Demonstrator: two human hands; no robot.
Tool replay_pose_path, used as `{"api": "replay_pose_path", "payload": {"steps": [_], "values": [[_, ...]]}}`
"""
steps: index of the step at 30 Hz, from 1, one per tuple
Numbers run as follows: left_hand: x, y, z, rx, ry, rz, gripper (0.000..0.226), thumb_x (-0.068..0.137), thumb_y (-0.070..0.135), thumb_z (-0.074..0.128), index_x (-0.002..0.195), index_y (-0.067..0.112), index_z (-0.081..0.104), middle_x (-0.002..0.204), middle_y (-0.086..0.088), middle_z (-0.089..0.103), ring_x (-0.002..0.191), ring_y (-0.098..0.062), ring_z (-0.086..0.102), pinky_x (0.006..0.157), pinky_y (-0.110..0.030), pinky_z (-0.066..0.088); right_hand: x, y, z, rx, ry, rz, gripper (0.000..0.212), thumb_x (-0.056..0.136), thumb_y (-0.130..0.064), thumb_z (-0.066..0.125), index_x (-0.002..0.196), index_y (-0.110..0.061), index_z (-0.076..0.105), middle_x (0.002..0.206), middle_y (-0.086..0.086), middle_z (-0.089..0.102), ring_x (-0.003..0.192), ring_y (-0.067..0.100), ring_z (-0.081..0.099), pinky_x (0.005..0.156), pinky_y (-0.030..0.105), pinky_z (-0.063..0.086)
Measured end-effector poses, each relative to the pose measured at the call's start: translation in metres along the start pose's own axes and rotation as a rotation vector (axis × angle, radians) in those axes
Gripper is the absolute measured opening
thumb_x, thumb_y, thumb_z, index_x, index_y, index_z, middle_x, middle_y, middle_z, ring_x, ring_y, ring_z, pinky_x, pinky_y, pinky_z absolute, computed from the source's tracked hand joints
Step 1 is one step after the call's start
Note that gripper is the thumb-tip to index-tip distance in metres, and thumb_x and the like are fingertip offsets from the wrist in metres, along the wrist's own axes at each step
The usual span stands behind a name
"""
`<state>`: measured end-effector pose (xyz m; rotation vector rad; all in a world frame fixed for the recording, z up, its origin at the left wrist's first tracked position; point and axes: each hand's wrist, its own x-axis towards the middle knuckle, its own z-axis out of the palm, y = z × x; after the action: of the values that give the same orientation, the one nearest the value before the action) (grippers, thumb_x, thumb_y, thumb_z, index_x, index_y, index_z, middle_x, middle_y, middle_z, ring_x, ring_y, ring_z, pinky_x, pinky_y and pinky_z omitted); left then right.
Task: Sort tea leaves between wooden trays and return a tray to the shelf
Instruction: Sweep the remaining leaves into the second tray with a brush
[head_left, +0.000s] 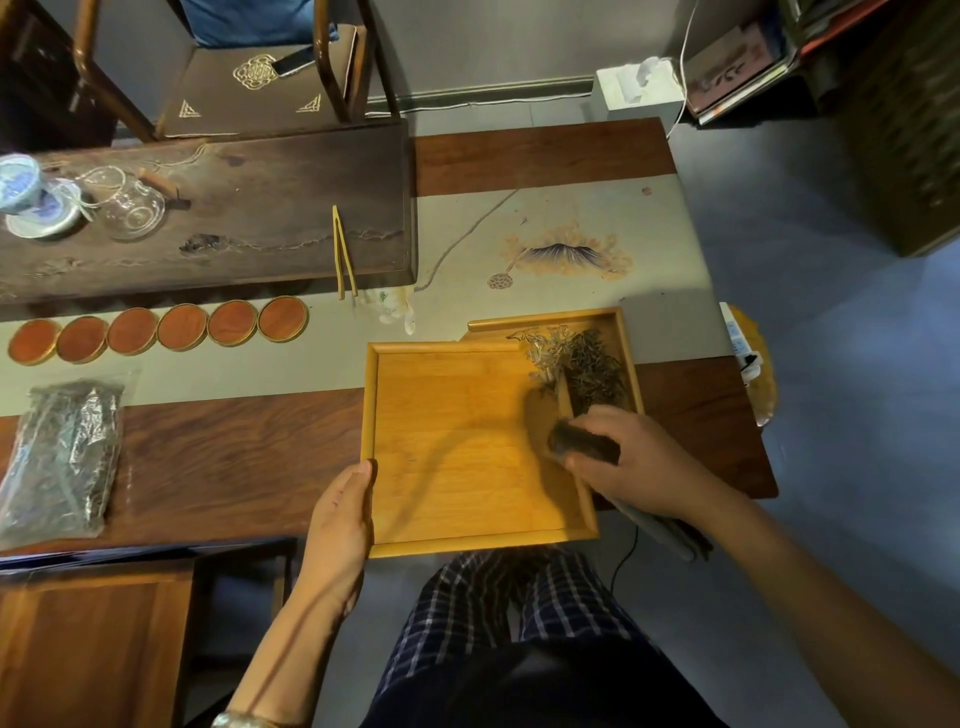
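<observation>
A light wooden tray lies at the table's front edge, its floor bare. My left hand grips its left rim near the front corner. The tray's right side overlaps a second wooden tray behind it. That second tray holds a pile of dark and pale tea leaves. My right hand is shut on a dark brush-like tool, held over the near tray's right rim just in front of the leaves.
A clear bag of tea leaves lies at the left. Several round orange coasters line up behind the trays, with bamboo tongs, a dark tea board, a glass pitcher and a blue-white cup.
</observation>
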<state>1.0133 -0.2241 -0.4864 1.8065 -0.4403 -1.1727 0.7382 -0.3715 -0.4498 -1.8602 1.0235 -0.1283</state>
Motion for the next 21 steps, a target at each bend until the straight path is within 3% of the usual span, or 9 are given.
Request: {"api": "replay_pose_path", "payload": {"steps": [3,5,11,15,19,21], "values": [[0.001,0.003,-0.001,-0.003,-0.001,-0.009,0.027,0.102,0.03,0.042,0.097,0.024,0.068,0.088,0.017,0.075,0.08,0.006,0.068,0.067,-0.013,0.047,-0.019,-0.006,0.006,0.041,-0.158,-0.045,0.017,0.084,-0.033,0.064,0.091,-0.048,0.062,0.087,-0.023,0.056,0.077,0.0,0.056,0.061,0.014,0.043],[0.001,0.005,-0.002,-0.009,-0.004,-0.011,0.027,0.102,0.031,0.042,0.1,0.023,0.068,0.091,0.014,0.076,0.083,0.002,0.069,0.072,-0.02,0.045,-0.027,-0.005,0.012,0.024,-0.213,-0.049,0.013,0.084,-0.035,0.064,0.094,-0.042,0.067,0.088,-0.017,0.058,0.079,0.002,0.057,0.065,0.021,0.046],[-0.001,0.006,-0.004,-0.007,-0.017,-0.015,0.03,0.102,0.03,0.043,0.102,0.017,0.07,0.098,0.0,0.075,0.093,-0.013,0.068,0.078,-0.027,0.046,-0.028,0.005,0.015,-0.103,-0.197,-0.056,0.023,0.08,-0.043,0.056,0.099,-0.038,0.066,0.088,-0.016,0.055,0.08,0.001,0.056,0.065,0.03,0.049],[-0.003,0.007,-0.003,0.033,-0.024,0.004,0.029,0.101,0.03,0.044,0.101,0.018,0.07,0.096,0.002,0.075,0.09,-0.009,0.068,0.075,-0.022,0.046,-0.023,0.015,0.013,-0.292,-0.15,-0.03,0.027,0.082,-0.045,0.053,0.107,-0.038,0.062,0.087,-0.016,0.049,0.075,0.001,0.05,0.062,0.035,0.05],[-0.005,0.007,0.0,0.065,-0.027,0.042,0.028,0.101,0.026,0.045,0.097,0.02,0.072,0.091,0.011,0.076,0.083,0.002,0.067,0.066,-0.006,0.047,-0.013,0.023,0.016,-0.323,-0.109,-0.007,0.023,0.084,-0.045,0.051,0.105,-0.038,0.06,0.086,-0.016,0.047,0.071,0.0,0.05,0.056,0.026,0.045],[-0.006,0.009,-0.001,0.075,-0.042,0.05,0.029,0.101,0.025,0.045,0.095,0.019,0.073,0.09,0.011,0.076,0.081,0.003,0.067,0.065,-0.005,0.046,-0.004,0.026,0.017,-0.342,-0.058,0.001,0.023,0.087,-0.043,0.052,0.106,-0.034,0.06,0.087,-0.015,0.046,0.071,0.0,0.049,0.056,0.024,0.043]]}}
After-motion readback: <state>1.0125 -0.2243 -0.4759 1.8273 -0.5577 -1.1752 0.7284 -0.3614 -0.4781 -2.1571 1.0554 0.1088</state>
